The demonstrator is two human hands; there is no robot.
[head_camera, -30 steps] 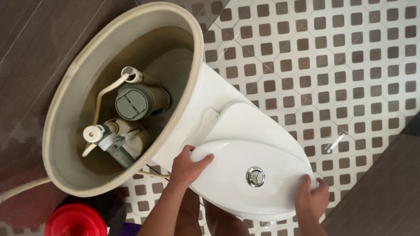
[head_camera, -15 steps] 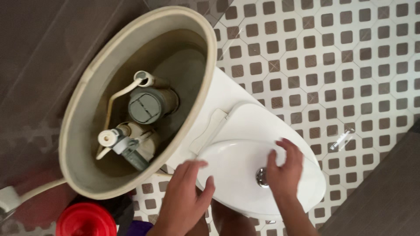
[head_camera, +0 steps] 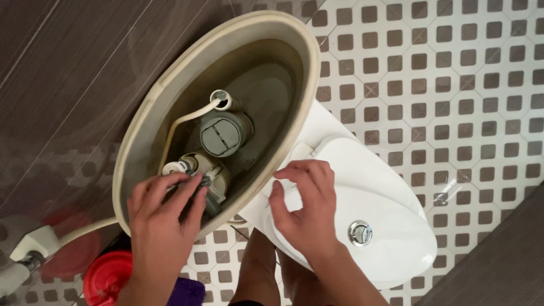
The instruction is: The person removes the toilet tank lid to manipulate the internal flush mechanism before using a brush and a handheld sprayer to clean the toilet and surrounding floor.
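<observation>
An open toilet tank (head_camera: pixel 170 79) with a beige rim fills the upper left. Inside it sit a grey round flush valve (head_camera: pixel 222 134) and a fill valve (head_camera: pixel 187 167) with a thin white tube arching between them. My left hand (head_camera: pixel 161 218) reaches over the tank's near rim, its fingers spread on the fill valve. The white tank lid (head_camera: pixel 385 226) with a chrome push button (head_camera: pixel 360 233) lies on the closed toilet seat. My right hand (head_camera: pixel 306 207) rests with curled fingers on the lid's left end, near the tank.
A red round cap (head_camera: pixel 107 277) stands on the floor at the lower left, beside a white hose fitting (head_camera: pixel 31 249). Dark wood-look wall tiles run behind the tank. White floor tiles with brown squares spread to the right. My legs show below the toilet.
My left hand left the lid and went up into the tank onto the fill valve. My right hand slid from the button area to the lid's left end. The view shifted left.
</observation>
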